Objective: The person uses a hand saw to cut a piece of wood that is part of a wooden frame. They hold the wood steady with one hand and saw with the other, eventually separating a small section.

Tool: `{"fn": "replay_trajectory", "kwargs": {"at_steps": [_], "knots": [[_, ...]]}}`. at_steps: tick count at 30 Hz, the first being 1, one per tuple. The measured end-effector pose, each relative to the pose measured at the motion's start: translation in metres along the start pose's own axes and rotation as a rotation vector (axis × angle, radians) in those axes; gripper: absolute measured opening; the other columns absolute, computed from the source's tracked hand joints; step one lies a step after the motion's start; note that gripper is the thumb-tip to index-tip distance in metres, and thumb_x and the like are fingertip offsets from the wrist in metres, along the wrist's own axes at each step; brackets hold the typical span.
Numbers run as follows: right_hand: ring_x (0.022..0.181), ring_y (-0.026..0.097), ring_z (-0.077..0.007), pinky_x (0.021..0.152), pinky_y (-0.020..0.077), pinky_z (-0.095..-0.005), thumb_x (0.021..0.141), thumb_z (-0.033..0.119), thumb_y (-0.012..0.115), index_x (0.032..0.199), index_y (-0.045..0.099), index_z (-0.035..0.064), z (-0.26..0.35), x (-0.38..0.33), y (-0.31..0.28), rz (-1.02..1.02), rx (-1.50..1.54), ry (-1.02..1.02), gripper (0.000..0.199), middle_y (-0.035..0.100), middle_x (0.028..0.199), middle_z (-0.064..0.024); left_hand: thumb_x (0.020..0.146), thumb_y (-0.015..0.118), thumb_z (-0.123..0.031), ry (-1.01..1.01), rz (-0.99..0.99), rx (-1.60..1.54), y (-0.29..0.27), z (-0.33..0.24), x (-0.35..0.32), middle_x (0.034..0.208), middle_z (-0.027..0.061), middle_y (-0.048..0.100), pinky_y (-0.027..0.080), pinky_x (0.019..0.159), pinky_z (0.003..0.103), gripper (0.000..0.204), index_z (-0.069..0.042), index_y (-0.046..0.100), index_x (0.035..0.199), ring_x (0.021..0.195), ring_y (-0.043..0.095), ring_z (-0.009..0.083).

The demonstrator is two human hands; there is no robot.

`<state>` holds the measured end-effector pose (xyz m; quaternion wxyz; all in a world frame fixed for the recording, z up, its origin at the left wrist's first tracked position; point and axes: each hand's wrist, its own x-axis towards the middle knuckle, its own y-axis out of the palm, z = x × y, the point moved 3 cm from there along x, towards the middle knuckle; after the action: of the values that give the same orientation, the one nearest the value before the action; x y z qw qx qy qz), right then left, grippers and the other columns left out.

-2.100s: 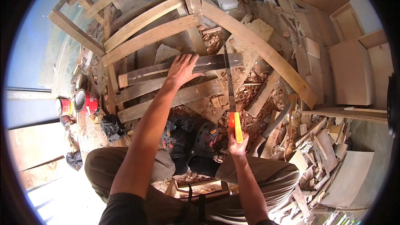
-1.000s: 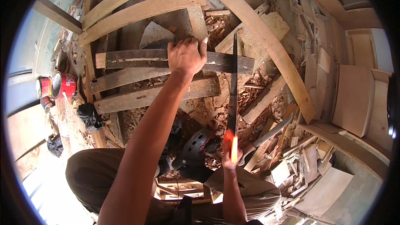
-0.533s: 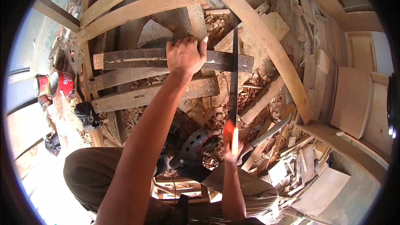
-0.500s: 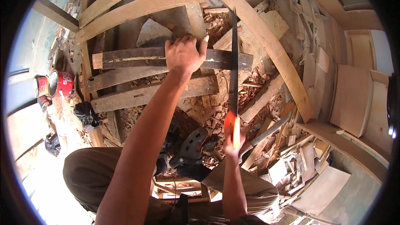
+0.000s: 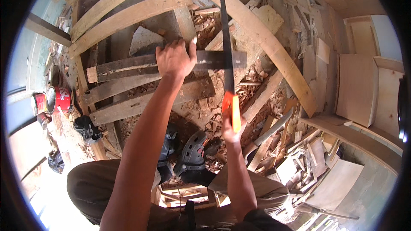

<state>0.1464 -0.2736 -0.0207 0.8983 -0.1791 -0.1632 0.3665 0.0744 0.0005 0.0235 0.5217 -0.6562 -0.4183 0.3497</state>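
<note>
A dark weathered wooden plank (image 5: 128,65) lies across the middle of the scene, running from 9 o'clock toward 3 o'clock over a floor littered with wood chips and offcuts (image 5: 261,81). Pale curved timber ribs (image 5: 128,13) arch above it at 11 o'clock, and another long pale beam (image 5: 274,55) slants down toward 4 o'clock. At 9 o'clock stand 2 red tin cans (image 5: 58,99) beside a crumpled black rag (image 5: 85,128); a stack of flat plywood panels (image 5: 357,90) sits at 3 o'clock. Black shoes (image 5: 192,154) rest among the shavings just below the plank.

The left hand (image 5: 174,59) is spread flat, fingers curled over the far edge of the plank, pressing it down — the forearm stretches straight up from 6 o'clock. The right hand (image 5: 231,130) is closed around the orange handle of a long-bladed handsaw (image 5: 226,38), whose dark blade runs toward 12 o'clock and crosses the plank just right of the left thumb, touching the wood — the right forearm rises steeply beside the knee.
</note>
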Motion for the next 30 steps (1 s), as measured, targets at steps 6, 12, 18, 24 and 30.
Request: {"fn": "replay_trajectory", "kwargs": {"at_steps": [6, 12, 18, 24, 30], "knots": [[0.084, 0.07, -0.0138, 0.076, 0.0529, -0.0279, 0.088, 0.0, 0.06, 0.125, 0.065, 0.0012, -0.031, -0.117, -0.05, 0.183, 0.006, 0.179, 0.037, 0.071, 0.105, -0.0116, 0.104, 0.038, -0.049, 0.025, -0.1, -0.042, 0.008, 0.002, 0.002, 0.093, 0.015, 0.073, 0.046, 0.09, 0.052, 0.056, -0.005, 0.071, 0.092, 0.091, 0.07, 0.0339], [0.069, 0.059, -0.007, 0.059, 0.0475, -0.0253, 0.095, 0.002, 0.063, 0.101, 0.068, -0.0017, -0.023, -0.036, -0.012, 0.042, 0.176, 0.214, 0.009, 0.063, 0.074, -0.0006, 0.104, 0.04, -0.049, 0.019, -0.064, -0.068, 0.003, 0.003, 0.001, 0.093, 0.0151, 0.074, 0.045, 0.092, 0.052, 0.055, -0.006, 0.071, 0.091, 0.091, 0.071, 0.0334], [0.091, 0.066, -0.0163, 0.078, 0.0516, -0.0324, 0.092, -0.005, 0.057, 0.117, 0.064, -0.0019, -0.01, -0.093, -0.037, 0.172, 0.112, 0.278, 0.026, 0.068, 0.104, -0.0116, 0.103, 0.042, -0.048, -0.003, -0.14, -0.04, 0.002, 0.011, 0.0, 0.089, 0.0157, 0.074, 0.046, 0.09, 0.05, 0.054, -0.006, 0.071, 0.087, 0.088, 0.071, 0.0338], [0.063, 0.06, -0.0129, 0.058, 0.0486, -0.0306, 0.094, 0.012, 0.059, 0.093, 0.067, 0.0004, -0.03, -0.149, -0.081, -0.023, 0.135, 0.399, 0.014, 0.065, 0.075, -0.0014, 0.103, 0.04, -0.05, 0.04, -0.153, -0.082, 0.006, 0.001, -0.004, 0.092, 0.0165, 0.074, 0.047, 0.092, 0.049, 0.056, -0.006, 0.072, 0.093, 0.086, 0.072, 0.0327], [0.072, 0.063, -0.0135, 0.068, 0.0523, -0.0298, 0.083, -0.002, 0.067, 0.089, 0.068, 0.0043, -0.029, -0.153, -0.056, 0.117, 0.124, 0.289, 0.009, 0.066, 0.08, -0.0025, 0.104, 0.04, -0.049, 0.032, -0.097, -0.015, 0.0, 0.007, 0.002, 0.086, 0.0145, 0.074, 0.048, 0.089, 0.051, 0.057, -0.006, 0.073, 0.085, 0.083, 0.072, 0.0326]]}}
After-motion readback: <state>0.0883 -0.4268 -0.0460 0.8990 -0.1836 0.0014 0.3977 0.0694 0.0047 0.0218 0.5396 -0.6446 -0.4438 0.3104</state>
